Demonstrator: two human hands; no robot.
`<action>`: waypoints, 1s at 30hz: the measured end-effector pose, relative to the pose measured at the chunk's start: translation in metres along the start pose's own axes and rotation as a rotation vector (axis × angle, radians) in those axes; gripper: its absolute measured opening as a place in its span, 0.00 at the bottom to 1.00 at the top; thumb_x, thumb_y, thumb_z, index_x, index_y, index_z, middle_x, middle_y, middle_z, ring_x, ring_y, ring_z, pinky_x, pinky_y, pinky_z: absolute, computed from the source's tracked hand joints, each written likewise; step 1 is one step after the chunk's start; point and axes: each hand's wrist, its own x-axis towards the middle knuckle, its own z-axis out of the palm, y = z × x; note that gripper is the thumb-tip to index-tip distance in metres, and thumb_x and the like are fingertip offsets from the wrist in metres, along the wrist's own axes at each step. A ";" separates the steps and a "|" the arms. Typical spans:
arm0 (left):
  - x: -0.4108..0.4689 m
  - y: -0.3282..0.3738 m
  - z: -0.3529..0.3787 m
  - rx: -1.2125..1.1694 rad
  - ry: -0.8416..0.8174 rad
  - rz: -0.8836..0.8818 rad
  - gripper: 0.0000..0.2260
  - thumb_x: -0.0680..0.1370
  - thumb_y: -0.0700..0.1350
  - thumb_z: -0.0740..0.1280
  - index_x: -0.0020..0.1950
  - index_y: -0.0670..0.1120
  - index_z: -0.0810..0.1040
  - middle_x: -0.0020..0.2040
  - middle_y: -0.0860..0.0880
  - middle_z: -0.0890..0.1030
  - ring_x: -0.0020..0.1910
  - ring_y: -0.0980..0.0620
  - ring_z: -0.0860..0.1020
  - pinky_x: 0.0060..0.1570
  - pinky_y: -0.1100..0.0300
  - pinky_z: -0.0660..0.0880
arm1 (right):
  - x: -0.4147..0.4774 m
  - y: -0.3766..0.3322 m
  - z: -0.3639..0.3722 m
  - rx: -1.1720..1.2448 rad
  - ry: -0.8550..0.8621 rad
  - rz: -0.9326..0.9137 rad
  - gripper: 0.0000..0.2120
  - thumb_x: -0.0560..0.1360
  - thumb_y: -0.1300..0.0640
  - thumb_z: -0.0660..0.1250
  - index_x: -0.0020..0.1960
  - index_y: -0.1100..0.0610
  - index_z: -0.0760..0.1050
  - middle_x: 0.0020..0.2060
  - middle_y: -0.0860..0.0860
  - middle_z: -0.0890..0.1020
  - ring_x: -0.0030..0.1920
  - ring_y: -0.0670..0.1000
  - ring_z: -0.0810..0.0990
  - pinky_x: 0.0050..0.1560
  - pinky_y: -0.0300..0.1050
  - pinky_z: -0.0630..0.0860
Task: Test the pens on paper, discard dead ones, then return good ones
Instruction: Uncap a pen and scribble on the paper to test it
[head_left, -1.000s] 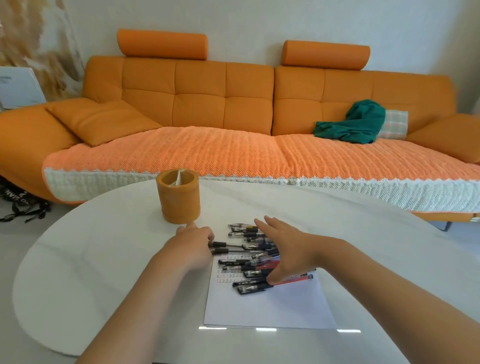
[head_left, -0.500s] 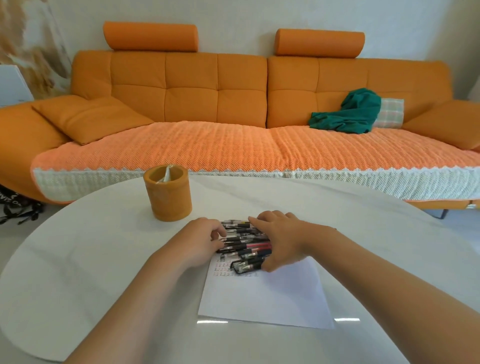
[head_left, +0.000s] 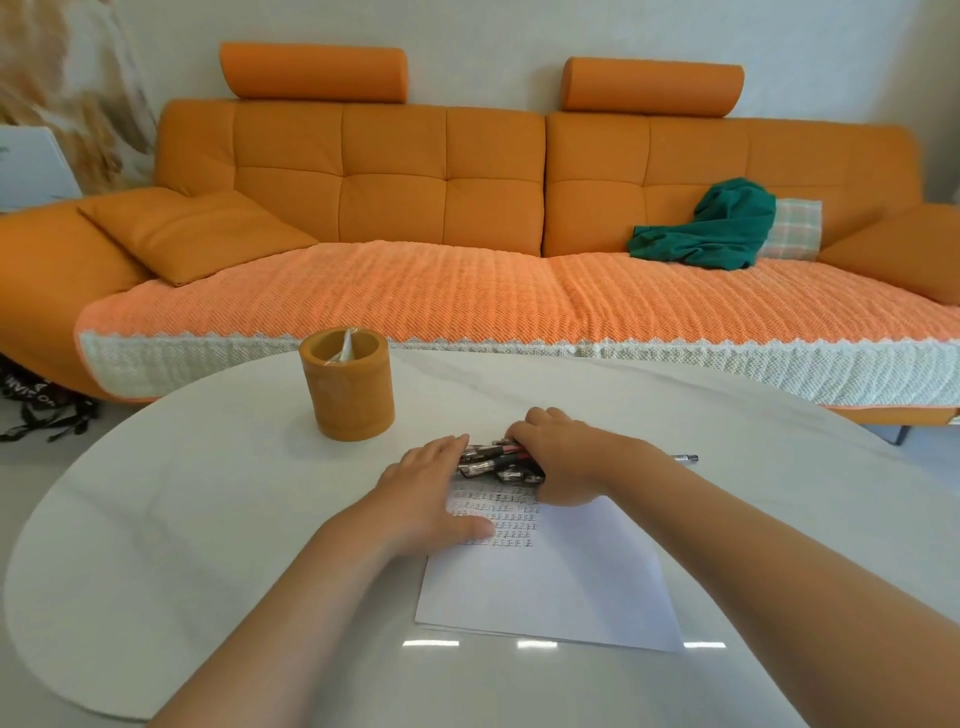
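Note:
Several black and red pens (head_left: 493, 460) lie gathered in a tight bundle at the top edge of a white sheet of paper (head_left: 550, 587) covered in small test marks. My right hand (head_left: 563, 460) is curled over the bundle from the right and grips it. Flat on the paper, my left hand (head_left: 428, 493) presses its straight fingers against the pens' left ends. An orange cylindrical pen holder (head_left: 347, 387) stands upright behind and to the left, with a clear wrapper inside. One more pen (head_left: 685, 458) lies alone on the table behind my right forearm.
The white oval table (head_left: 208, 519) carries only the holder, paper and pens. Behind it stands a long orange sofa (head_left: 441, 291) with a green cloth (head_left: 711, 228) on the right. Black straps (head_left: 36, 410) lie on the floor at the left.
The scattered pens have been pushed together into one bundle. My right hand went from spread above them to curled round them, and my left hand flattened against their ends.

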 end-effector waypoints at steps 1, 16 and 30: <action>0.001 0.001 0.001 0.003 0.003 -0.004 0.48 0.74 0.66 0.68 0.82 0.54 0.41 0.82 0.55 0.48 0.80 0.51 0.48 0.76 0.50 0.52 | 0.002 0.000 0.000 -0.010 -0.002 0.001 0.27 0.73 0.54 0.68 0.69 0.51 0.64 0.60 0.52 0.69 0.62 0.54 0.68 0.58 0.51 0.73; 0.002 -0.003 -0.001 -0.325 0.208 0.034 0.39 0.78 0.54 0.70 0.81 0.58 0.49 0.79 0.56 0.57 0.75 0.54 0.63 0.65 0.61 0.63 | 0.018 -0.005 -0.004 -0.095 0.115 -0.007 0.14 0.74 0.58 0.67 0.60 0.52 0.73 0.48 0.51 0.80 0.47 0.54 0.78 0.46 0.51 0.78; -0.056 -0.059 -0.040 -0.207 0.251 -0.099 0.27 0.79 0.60 0.66 0.76 0.56 0.65 0.72 0.54 0.71 0.67 0.52 0.72 0.64 0.55 0.72 | 0.049 -0.113 -0.010 -0.127 0.231 -0.294 0.13 0.73 0.57 0.67 0.57 0.52 0.72 0.45 0.50 0.81 0.44 0.56 0.79 0.39 0.47 0.67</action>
